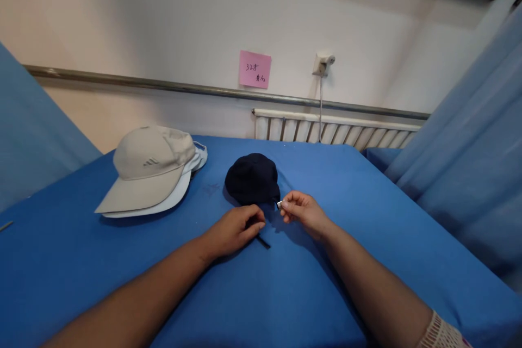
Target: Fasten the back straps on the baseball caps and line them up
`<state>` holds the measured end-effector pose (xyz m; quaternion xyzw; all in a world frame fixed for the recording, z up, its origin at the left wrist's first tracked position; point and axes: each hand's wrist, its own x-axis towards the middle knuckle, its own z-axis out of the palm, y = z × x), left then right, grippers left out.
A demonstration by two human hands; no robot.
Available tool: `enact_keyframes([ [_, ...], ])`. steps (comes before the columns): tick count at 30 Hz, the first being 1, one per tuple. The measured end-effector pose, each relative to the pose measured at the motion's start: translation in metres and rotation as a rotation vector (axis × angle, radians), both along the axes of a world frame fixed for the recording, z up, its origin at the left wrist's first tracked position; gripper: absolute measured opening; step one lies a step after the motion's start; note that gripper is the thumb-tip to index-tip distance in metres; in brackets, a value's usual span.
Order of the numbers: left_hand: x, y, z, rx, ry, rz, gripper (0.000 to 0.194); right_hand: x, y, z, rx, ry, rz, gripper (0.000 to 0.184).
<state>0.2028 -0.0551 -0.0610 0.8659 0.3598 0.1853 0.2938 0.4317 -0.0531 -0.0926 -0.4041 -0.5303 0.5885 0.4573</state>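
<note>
A dark navy cap [253,176] sits on the blue-covered table, its back toward me. My right hand [304,212] pinches a small silver buckle [279,204] at the cap's right lower edge between thumb and forefinger. At the cap's near edge, my left hand [236,228] is closed with its fingers curled. A black strap [263,241] comes out from under the left fingers, its free end pointing toward me; the grip on it is partly hidden.
On the left, a beige cap [153,157] is stacked on a white cap [179,196]. The blue cover [346,185] reaches toward a white radiator [334,126]. Blue curtains [468,163] hang at both sides. A small thin stick-like piece [6,225] lies far left.
</note>
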Motion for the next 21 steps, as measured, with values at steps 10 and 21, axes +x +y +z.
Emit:
enact_keyframes([
  [10, 0.005, -0.002, -0.008, -0.130, -0.058, 0.005, 0.027, -0.002, 0.000, -0.014, 0.004, -0.136, 0.174, 0.040],
  [21, 0.012, 0.000, -0.006, -0.241, -0.205, 0.273, 0.034, -0.023, -0.012, -0.017, 0.269, -0.380, 0.115, 0.012],
])
